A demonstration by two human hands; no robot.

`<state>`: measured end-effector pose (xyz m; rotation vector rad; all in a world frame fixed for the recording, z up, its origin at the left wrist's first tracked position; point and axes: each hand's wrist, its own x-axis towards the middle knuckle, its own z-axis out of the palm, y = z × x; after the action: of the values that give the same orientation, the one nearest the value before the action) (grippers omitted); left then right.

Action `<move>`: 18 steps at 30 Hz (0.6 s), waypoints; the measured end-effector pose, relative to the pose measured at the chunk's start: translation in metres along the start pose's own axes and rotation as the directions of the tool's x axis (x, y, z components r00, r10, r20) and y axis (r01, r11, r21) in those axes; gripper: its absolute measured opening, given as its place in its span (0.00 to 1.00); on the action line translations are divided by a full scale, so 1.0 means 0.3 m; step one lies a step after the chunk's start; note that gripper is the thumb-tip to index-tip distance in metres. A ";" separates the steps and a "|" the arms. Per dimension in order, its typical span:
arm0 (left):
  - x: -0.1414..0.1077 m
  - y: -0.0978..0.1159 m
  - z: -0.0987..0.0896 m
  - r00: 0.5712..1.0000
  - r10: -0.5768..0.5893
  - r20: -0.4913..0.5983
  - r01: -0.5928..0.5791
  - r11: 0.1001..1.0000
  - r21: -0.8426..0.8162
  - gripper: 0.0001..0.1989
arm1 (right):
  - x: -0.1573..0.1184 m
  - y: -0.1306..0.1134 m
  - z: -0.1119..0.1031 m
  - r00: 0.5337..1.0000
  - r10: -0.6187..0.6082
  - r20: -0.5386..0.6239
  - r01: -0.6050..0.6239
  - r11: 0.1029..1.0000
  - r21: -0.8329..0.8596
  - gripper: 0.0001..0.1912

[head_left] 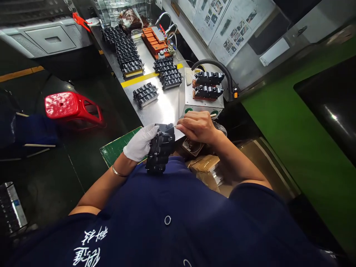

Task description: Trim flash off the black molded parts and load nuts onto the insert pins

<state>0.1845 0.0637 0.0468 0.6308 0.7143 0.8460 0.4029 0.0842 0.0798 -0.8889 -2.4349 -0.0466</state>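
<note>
My left hand (140, 144), in a white glove, is closed on a black moulded plastic part (160, 154) held upright in front of my chest. Bare and closed, my right hand (198, 127) pinches a slim tool (213, 115). Its pale end sticks out behind the fingers, while its thin tip reaches the upper right edge of the part. The exact kind of tool is hidden by my fingers. Two similar black parts (209, 92) rest on the grey box fixture (201, 104) just beyond my right hand.
Rows of black parts (129, 55) and smaller groups (146, 94) stand on the metal table (167, 105). An orange fixture (154, 42) with hoses is at the back. A red stool (73, 107) stands left, a cardboard box (204, 163) below right, and a green machine panel (292, 111) right.
</note>
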 end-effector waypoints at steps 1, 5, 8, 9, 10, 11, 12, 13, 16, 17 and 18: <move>0.000 0.000 0.001 1.000 0.003 -0.006 -0.003 1.000 0.003 0.19 | 0.001 -0.005 -0.001 1.000 0.002 -0.023 -0.002 1.000 0.014 0.19; -0.002 0.004 0.004 1.000 -0.002 -0.014 0.002 1.000 -0.017 0.17 | 0.002 -0.041 -0.004 0.991 0.041 -0.124 -0.035 0.998 0.051 0.17; -0.005 0.007 0.004 1.000 -0.004 -0.003 0.004 0.999 -0.040 0.18 | -0.001 -0.060 -0.002 0.990 0.080 -0.119 -0.079 0.997 0.014 0.17; -0.005 0.007 0.004 1.000 -0.002 -0.005 0.002 0.999 -0.043 0.18 | -0.003 -0.063 0.000 0.989 0.085 -0.117 -0.086 0.996 0.000 0.17; -0.005 0.007 0.003 1.000 -0.001 -0.010 0.000 0.999 -0.042 0.18 | -0.005 -0.065 0.003 0.989 0.088 -0.119 -0.090 0.996 -0.008 0.17; -0.005 0.006 0.002 1.000 0.001 -0.015 -0.002 0.999 -0.038 0.18 | -0.006 -0.065 0.006 0.988 0.091 -0.123 -0.093 0.996 -0.011 0.17; -0.005 0.006 0.001 1.000 0.002 -0.018 -0.003 0.999 -0.033 0.18 | -0.007 -0.064 0.010 0.988 0.096 -0.125 -0.098 0.995 -0.010 0.18; -0.005 0.005 0.000 1.000 0.003 -0.018 -0.004 1.000 -0.029 0.18 | -0.009 -0.063 0.014 0.987 0.103 -0.124 -0.105 0.994 -0.007 0.18; -0.005 0.004 0.000 1.000 0.001 -0.026 -0.001 0.999 -0.034 0.17 | -0.015 -0.064 0.026 0.985 0.140 -0.104 -0.139 0.990 0.020 0.19; -0.006 0.005 0.001 0.999 -0.003 -0.034 0.002 0.999 -0.038 0.17 | -0.018 -0.066 0.030 0.984 0.146 -0.101 -0.143 0.989 0.040 0.19; -0.007 0.005 0.002 0.999 -0.006 -0.042 0.005 0.999 -0.039 0.17 | -0.022 -0.068 0.034 0.984 0.147 -0.101 -0.141 0.988 0.063 0.19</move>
<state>0.1834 0.0627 0.0489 0.5774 0.7355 0.8684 0.3899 0.0664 0.0709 -1.0098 -2.2575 0.0263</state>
